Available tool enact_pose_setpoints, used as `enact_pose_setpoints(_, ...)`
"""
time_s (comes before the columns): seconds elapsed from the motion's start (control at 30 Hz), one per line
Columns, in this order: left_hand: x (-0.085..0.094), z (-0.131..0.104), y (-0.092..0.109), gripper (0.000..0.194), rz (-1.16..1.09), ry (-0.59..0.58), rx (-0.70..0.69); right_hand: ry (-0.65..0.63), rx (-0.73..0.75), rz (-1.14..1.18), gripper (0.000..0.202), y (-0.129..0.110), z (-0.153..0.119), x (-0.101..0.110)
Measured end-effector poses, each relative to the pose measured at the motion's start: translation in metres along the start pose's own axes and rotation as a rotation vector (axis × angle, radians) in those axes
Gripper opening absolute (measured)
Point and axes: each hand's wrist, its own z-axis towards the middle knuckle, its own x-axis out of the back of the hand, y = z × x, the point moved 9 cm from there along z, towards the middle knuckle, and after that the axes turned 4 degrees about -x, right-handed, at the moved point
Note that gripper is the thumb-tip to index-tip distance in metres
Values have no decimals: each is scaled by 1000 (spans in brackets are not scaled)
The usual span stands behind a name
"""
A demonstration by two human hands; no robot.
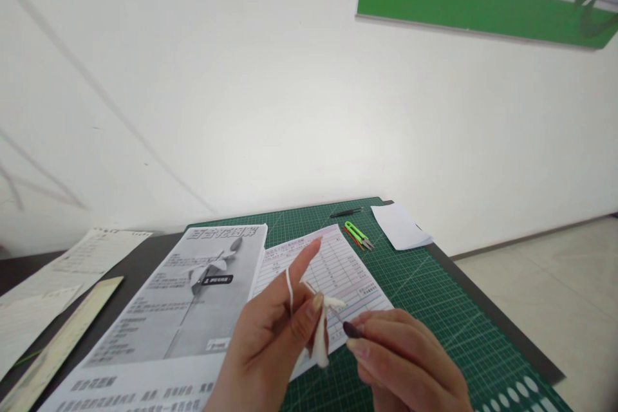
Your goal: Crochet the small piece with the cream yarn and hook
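Note:
My left hand [284, 328] pinches a small piece of white crochet work [321, 338] between thumb and fingers, with its index finger raised. White yarn [290, 290] loops round that index finger. My right hand [405, 357] is closed on a crochet hook [351, 329] with a dark handle. The hook's thin metal shaft points left and meets the white piece; its tip cannot be made out. Beneath the hands lies a printed form [333, 257] with ruled rows. A printed sheet with a picture of a flower [232, 335] is to the left.
On the green cutting mat [415, 283] lie bright green thread snips [357, 233], a dark pen-like tool [346, 212] and white paper [398, 225]. At the left are a ruler [67, 335] and more written sheets [91, 264]. A white wall [270, 90] rises behind the table.

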Motion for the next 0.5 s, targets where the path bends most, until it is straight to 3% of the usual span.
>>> enact_pose_setpoints(0.13,-5,1,-4,55,-133,-8,48,-13,-6,-17,43,0,-1,1)
enact_pose_setpoints(0.27,-8,0,0,56,-126,-74,4,76,8,-33,34,-2,1,5)
enact_pose_setpoints(0.33,-6,-2,2,56,-20,-87,-32,103,43,-60,29,-5,3,6)
enact_pose_setpoints(0.5,9,-9,10,49,354,16,-131,18,140,-142,22,-12,6,0)
